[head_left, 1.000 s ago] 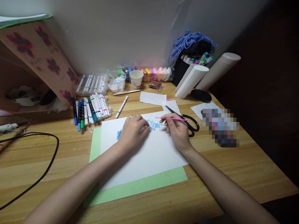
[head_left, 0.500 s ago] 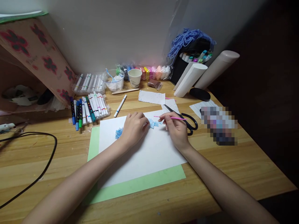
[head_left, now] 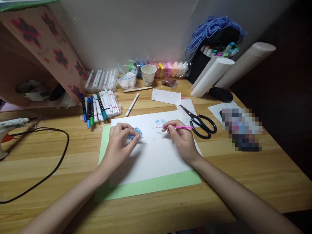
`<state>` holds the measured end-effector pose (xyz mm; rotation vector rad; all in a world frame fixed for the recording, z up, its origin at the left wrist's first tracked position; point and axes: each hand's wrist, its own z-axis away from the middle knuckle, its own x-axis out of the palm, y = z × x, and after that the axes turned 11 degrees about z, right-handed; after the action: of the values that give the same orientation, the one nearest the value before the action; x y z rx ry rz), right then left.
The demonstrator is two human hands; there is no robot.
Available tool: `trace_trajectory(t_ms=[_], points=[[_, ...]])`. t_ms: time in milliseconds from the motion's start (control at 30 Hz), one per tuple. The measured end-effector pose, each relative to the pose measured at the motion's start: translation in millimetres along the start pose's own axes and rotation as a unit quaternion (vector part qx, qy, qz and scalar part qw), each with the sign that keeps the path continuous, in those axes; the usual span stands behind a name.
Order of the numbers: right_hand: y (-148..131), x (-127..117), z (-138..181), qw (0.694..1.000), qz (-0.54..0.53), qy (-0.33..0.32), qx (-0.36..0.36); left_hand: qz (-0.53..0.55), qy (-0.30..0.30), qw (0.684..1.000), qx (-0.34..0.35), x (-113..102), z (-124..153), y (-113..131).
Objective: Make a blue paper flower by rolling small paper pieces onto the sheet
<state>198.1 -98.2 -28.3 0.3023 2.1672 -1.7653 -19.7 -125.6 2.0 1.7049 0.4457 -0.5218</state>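
Observation:
My right hand (head_left: 181,139) is closed on a thin pink stick (head_left: 175,127), held level just above the white paper. By its fingertips lie small blue-and-white striped paper pieces (head_left: 161,122). Over the left part of the white paper (head_left: 151,162), my left hand (head_left: 122,139) has thumb and fingers pinched together at a small heap of blue curled bits (head_left: 136,132). The fingers cover part of this heap, and what sits between the tips is too small to make out. Tiny blue specks are scattered between the hands. Black-handled scissors (head_left: 203,125) lie right of my right hand.
Green paper (head_left: 151,187) lies under the white sheet. Behind are markers (head_left: 99,105), a single marker (head_left: 132,104), a paper cup (head_left: 148,75), a clear bowl (head_left: 125,79) and paper scraps (head_left: 166,96). A black cord (head_left: 65,146) loops at left; a white roll (head_left: 214,78) stands at right.
My left hand has moved left, from the striped paper strip to the blue heap. The right hand still holds the pink stick. The whole view has shifted slightly.

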Motion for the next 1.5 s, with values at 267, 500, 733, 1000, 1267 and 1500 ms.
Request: trace_trajectory(t_ms=[267, 500, 733, 1000, 1267, 1500], points=[[-12, 17, 15, 0.985, 0.042, -0.165, -0.018, -0.046, 0.007, 0.998, -0.037, 6, 34, -15], [-15, 24, 18, 0.970, 0.079, -0.204, -0.101, -0.040, 0.037, 0.997, -0.047, 8, 31, -19], [-13, 25, 18, 0.972, 0.088, -0.183, -0.118, -0.064, 0.055, 0.996, -0.027, 12, 22, -21], [-13, 27, 18, 0.959, 0.106, -0.206, -0.165, -0.102, 0.073, 0.992, 0.023, 15, 17, -22], [-12, 30, 16, 0.953, 0.124, -0.198, -0.195, -0.104, 0.068, 0.992, 0.015, 13, 15, -23], [-14, 30, 17, 0.949, 0.144, -0.193, -0.204, -0.094, 0.069, 0.993, 0.017, 10, 14, -23]])
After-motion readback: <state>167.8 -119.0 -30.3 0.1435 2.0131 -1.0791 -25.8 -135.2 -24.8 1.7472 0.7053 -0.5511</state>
